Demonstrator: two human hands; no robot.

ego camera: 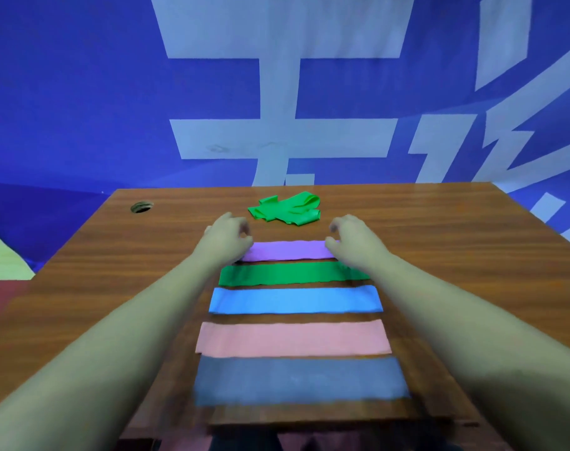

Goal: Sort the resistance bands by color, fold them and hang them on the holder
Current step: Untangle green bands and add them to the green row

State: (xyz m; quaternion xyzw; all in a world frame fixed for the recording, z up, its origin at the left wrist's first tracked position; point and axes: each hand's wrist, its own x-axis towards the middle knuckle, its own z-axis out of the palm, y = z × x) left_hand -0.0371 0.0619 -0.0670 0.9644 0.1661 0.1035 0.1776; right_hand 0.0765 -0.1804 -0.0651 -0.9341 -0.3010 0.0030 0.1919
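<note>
Several folded resistance bands lie flat in a row on the wooden table (114,288): from near to far a grey band (300,380), a pink band (293,340), a blue band (295,300), a green band (283,274) and a purple band (288,250). My left hand (226,239) rests on the purple band's left end with its fingers curled. At the purple band's right end is my right hand (352,237), fingers bent over it. Beyond both hands a crumpled green band (285,208) lies loose. No holder is in view.
A round cable hole (141,206) sits at the table's far left corner. A blue wall (82,92) with large white characters stands right behind the table's far edge. The table's near edge is just below the grey band.
</note>
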